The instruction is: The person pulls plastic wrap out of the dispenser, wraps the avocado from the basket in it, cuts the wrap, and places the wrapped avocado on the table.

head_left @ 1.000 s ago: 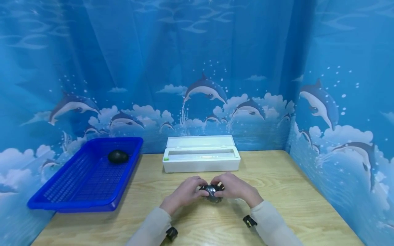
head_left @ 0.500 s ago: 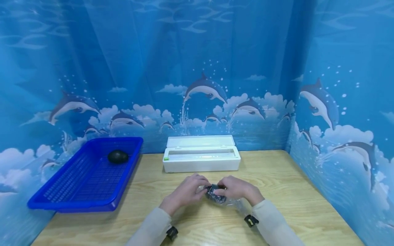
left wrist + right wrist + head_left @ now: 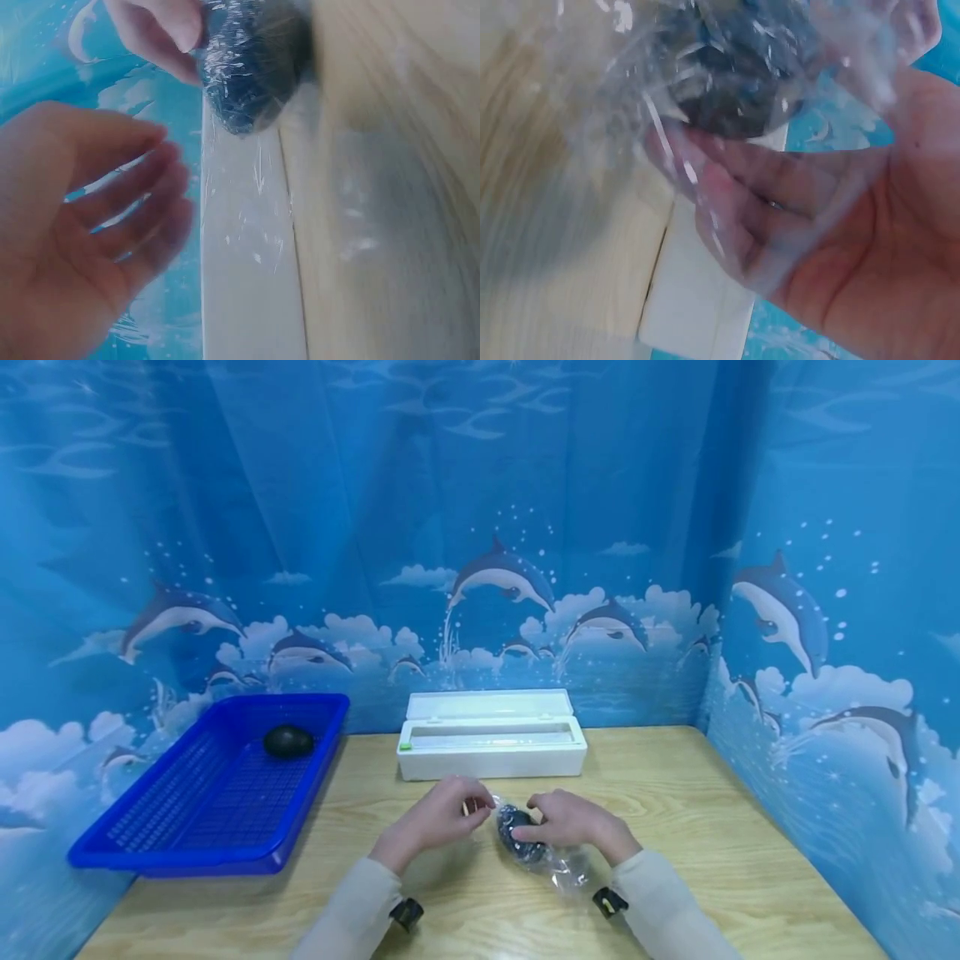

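Note:
A dark, avocado-like oval [image 3: 517, 833], wrapped in shiny clear cling film, is in my right hand [image 3: 573, 822] low over the table's middle. My right thumb lies across it and the fingers curve along its far side. Loose crinkled cling film [image 3: 567, 867] trails from its near right end, and in the right wrist view film veils the fingers. On its left side my left hand [image 3: 438, 818] has thumb and fingertips drawn together at the film's far left end, apart from the oval itself. Clear film shows below the wrapped oval [image 3: 251, 67] in the left wrist view.
Behind the hands stands a long white box [image 3: 491, 764] with its lid raised, looking like a film dispenser. At left sits a blue plastic basket [image 3: 176, 864] holding another dark oval [image 3: 288, 741]. Dolphin-print curtains [image 3: 480, 527] border the wooden table [image 3: 697, 843].
My left hand has left the wrapped oval and drawn back left. The oval has turned in my right hand so it slants, and more loose film shows at its near right end.

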`<state>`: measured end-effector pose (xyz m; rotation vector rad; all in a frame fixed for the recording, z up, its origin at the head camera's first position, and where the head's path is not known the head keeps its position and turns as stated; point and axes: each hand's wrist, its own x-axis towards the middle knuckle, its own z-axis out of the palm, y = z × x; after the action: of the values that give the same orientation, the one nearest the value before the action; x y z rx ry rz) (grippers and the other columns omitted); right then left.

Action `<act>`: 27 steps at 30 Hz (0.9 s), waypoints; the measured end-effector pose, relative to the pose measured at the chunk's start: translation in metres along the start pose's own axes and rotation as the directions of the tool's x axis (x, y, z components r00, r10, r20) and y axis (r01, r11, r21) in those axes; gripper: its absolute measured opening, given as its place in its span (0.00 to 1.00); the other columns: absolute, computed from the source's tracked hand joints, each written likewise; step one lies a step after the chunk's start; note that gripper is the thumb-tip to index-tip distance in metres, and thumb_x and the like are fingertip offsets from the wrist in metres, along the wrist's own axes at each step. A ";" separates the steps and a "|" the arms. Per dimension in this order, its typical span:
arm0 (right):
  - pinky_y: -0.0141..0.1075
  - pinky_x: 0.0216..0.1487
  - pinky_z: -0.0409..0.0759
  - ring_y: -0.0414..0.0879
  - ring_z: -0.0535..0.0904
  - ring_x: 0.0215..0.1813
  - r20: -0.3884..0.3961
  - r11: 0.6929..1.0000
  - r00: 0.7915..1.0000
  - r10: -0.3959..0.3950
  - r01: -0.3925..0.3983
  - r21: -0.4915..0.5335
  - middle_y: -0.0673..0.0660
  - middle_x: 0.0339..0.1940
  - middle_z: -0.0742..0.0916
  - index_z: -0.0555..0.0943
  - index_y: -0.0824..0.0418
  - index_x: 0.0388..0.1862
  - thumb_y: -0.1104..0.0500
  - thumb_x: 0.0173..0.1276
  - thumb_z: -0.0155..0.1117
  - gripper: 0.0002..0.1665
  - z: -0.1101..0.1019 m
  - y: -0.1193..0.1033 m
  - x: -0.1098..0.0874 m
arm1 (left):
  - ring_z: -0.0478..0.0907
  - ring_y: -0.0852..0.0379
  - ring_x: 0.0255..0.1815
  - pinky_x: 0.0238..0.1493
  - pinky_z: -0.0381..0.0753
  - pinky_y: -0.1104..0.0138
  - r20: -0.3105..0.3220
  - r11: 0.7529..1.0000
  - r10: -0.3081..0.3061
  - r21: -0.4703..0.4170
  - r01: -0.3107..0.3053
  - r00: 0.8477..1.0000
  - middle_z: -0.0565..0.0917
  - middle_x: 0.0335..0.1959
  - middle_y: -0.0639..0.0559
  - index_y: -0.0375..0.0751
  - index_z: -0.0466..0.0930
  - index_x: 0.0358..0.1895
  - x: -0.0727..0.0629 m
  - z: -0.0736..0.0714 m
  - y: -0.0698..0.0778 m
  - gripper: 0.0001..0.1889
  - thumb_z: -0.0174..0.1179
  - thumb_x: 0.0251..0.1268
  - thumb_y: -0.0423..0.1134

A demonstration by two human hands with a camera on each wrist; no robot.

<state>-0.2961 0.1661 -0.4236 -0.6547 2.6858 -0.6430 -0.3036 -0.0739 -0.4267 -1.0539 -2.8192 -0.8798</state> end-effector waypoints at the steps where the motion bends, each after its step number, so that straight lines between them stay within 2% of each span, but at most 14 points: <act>1: 0.45 0.45 0.88 0.44 0.85 0.32 0.011 1.000 1.000 -0.001 0.001 0.008 0.55 0.31 0.89 0.76 0.71 0.65 0.37 0.69 0.67 0.43 0.001 -0.002 -0.001 | 0.82 0.66 0.39 0.42 0.84 0.74 0.033 1.000 -0.006 -0.021 0.007 0.999 0.90 0.42 0.53 0.42 0.88 0.49 0.000 -0.001 0.001 0.09 0.64 0.71 0.38; 4: 0.47 0.50 0.89 0.48 0.86 0.28 0.059 0.998 0.998 -0.019 0.016 0.059 0.56 0.25 0.89 0.71 0.75 0.69 0.36 0.72 0.65 0.48 0.004 -0.010 -0.002 | 0.85 0.61 0.47 0.47 0.85 0.72 0.124 0.999 -0.027 -0.035 0.031 0.992 0.89 0.51 0.50 0.41 0.85 0.55 -0.001 0.000 0.002 0.16 0.66 0.71 0.45; 6: 0.45 0.49 0.89 0.49 0.86 0.25 0.087 0.995 0.996 -0.037 0.029 0.091 0.56 0.22 0.88 0.69 0.76 0.71 0.36 0.74 0.62 0.48 0.006 -0.016 -0.004 | 0.85 0.55 0.54 0.53 0.86 0.67 0.152 0.998 -0.044 -0.027 0.049 0.987 0.87 0.57 0.49 0.41 0.83 0.59 -0.001 0.002 0.002 0.21 0.67 0.70 0.48; 9: 0.40 0.42 0.88 0.49 0.87 0.26 0.119 0.992 0.992 -0.034 0.018 0.128 0.55 0.23 0.89 0.67 0.74 0.73 0.39 0.76 0.60 0.45 0.007 -0.022 -0.007 | 0.83 0.51 0.60 0.61 0.85 0.60 0.140 0.998 -0.067 -0.011 0.070 0.988 0.85 0.60 0.50 0.43 0.82 0.61 -0.002 0.005 -0.001 0.23 0.69 0.68 0.49; 12: 0.37 0.34 0.85 0.49 0.87 0.28 0.127 0.987 0.992 -0.015 -0.006 0.158 0.54 0.25 0.89 0.64 0.72 0.75 0.42 0.75 0.64 0.45 0.007 -0.026 -0.008 | 0.81 0.51 0.61 0.62 0.84 0.58 0.096 0.997 -0.075 -0.012 0.077 0.993 0.82 0.58 0.52 0.46 0.82 0.58 -0.004 0.005 -0.004 0.22 0.71 0.64 0.49; 15: 0.36 0.31 0.83 0.48 0.84 0.28 0.058 0.992 0.998 -0.018 0.011 0.123 0.54 0.28 0.87 0.64 0.70 0.75 0.42 0.67 0.73 0.50 0.006 -0.025 -0.009 | 0.82 0.52 0.57 0.60 0.85 0.59 0.080 0.997 -0.063 -0.030 0.065 0.995 0.82 0.53 0.54 0.46 0.84 0.53 -0.004 0.005 -0.005 0.20 0.73 0.61 0.49; 18: 0.38 0.37 0.84 0.48 0.83 0.38 -0.050 0.996 0.996 -0.080 0.083 0.041 0.56 0.39 0.86 0.70 0.64 0.70 0.42 0.58 0.80 0.50 0.006 -0.023 -0.007 | 0.83 0.53 0.56 0.60 0.85 0.58 0.109 0.996 -0.056 -0.063 0.063 0.992 0.86 0.52 0.53 0.46 0.85 0.52 -0.003 0.005 -0.005 0.20 0.73 0.60 0.50; 20: 0.42 0.45 0.85 0.49 0.81 0.47 -0.086 0.991 0.987 -0.135 0.135 -0.001 0.57 0.49 0.83 0.73 0.60 0.66 0.43 0.55 0.81 0.45 0.006 -0.022 -0.006 | 0.84 0.53 0.56 0.62 0.84 0.57 0.134 0.994 -0.059 -0.079 0.070 0.989 0.88 0.52 0.53 0.47 0.85 0.53 -0.003 0.006 -0.005 0.20 0.73 0.61 0.50; 23: 0.51 0.59 0.84 0.55 0.81 0.58 -0.073 0.980 0.977 -0.199 0.198 -0.010 0.59 0.61 0.81 0.77 0.58 0.63 0.45 0.54 0.82 0.41 0.007 -0.020 -0.004 | 0.84 0.53 0.58 0.64 0.83 0.54 0.162 0.992 -0.071 -0.095 0.087 0.984 0.88 0.55 0.53 0.48 0.85 0.55 -0.003 0.006 -0.005 0.21 0.72 0.62 0.51; 27: 0.57 0.69 0.79 0.60 0.79 0.67 -0.009 0.983 0.984 -0.180 0.180 0.040 0.62 0.68 0.82 0.76 0.62 0.68 0.44 0.55 0.81 0.46 0.007 -0.019 -0.004 | 0.85 0.57 0.58 0.65 0.83 0.53 0.197 0.987 -0.077 -0.124 0.103 0.977 0.88 0.56 0.56 0.52 0.84 0.57 -0.006 0.007 -0.007 0.23 0.73 0.59 0.53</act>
<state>-0.2829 0.1505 -0.4199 -0.8940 2.6309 -0.7435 -0.3018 -0.0781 -0.4372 -1.0888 -3.0251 -1.0422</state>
